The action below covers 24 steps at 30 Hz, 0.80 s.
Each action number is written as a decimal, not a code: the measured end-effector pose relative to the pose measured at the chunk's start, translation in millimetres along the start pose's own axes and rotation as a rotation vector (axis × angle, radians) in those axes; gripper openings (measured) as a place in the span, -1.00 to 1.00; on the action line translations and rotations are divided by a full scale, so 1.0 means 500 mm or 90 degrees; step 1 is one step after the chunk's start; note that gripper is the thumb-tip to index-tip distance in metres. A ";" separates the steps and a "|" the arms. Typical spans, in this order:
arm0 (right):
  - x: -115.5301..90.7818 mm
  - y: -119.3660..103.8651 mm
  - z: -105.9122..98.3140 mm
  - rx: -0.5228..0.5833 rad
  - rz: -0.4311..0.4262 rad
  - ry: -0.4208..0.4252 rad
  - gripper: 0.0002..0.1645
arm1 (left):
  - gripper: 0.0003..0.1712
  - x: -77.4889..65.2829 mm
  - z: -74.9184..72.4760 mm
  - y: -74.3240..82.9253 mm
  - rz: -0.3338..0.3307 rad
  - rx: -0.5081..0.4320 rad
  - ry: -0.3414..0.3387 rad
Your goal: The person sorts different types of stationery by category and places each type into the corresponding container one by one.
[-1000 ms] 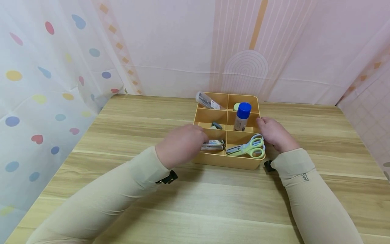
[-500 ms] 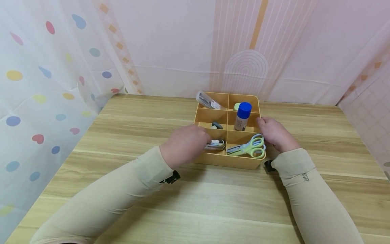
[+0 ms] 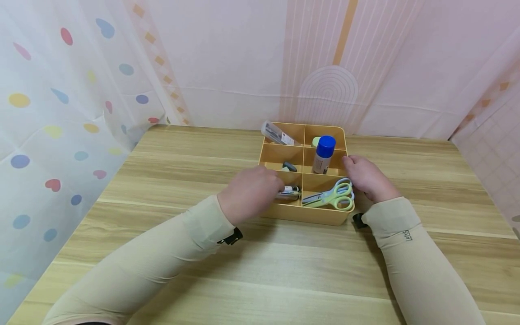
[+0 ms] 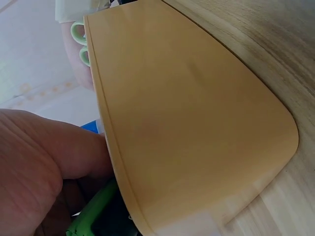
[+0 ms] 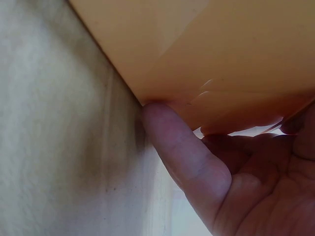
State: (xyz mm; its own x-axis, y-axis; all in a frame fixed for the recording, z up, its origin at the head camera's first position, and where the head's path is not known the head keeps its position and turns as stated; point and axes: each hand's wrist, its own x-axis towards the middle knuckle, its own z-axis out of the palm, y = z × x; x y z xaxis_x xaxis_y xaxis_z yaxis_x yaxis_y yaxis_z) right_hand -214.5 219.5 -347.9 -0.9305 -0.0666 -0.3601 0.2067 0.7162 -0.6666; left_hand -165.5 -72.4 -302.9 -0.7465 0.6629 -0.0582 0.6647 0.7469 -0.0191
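A yellow desk organizer with several compartments stands on the wooden table. My left hand reaches over its left wall into the front left compartment, its fingertips hidden. White pens lie there, partly covered by the hand. Beside these fingers the left wrist view shows a green and black object, its kind unclear. At the right wall, my right hand grips the organizer, one digit over the rim; in the right wrist view a finger touches its lower edge. Scissors lie in the front right compartment.
A blue-capped glue stick stands upright in the middle right compartment. A dark small object lies in the middle left one. A clear case leans in the back left compartment, and something pale green lies at the back right.
My left hand has moved slightly to the right, deeper over the front left compartment, covering more of the pens. The right hand and the organizer have stayed in place.
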 end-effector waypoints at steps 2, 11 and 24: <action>0.000 0.000 0.000 -0.002 0.000 0.002 -0.19 | -0.76 0.000 0.001 0.000 0.001 0.002 0.004; 0.001 -0.001 0.001 -0.002 -0.001 0.006 -0.19 | -0.81 0.001 0.009 0.004 0.003 0.026 0.021; 0.002 0.003 0.002 -0.003 0.000 0.009 -0.20 | -0.85 0.001 0.019 0.007 -0.002 0.037 0.052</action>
State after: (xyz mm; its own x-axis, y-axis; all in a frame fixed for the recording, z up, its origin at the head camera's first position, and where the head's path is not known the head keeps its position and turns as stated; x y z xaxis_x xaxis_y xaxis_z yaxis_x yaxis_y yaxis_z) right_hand -214.8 219.6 -350.1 -0.9347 -0.0569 -0.3508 0.2052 0.7195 -0.6634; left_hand -163.5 -69.9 -312.7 -0.7466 0.6649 0.0232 0.6617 0.7457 -0.0776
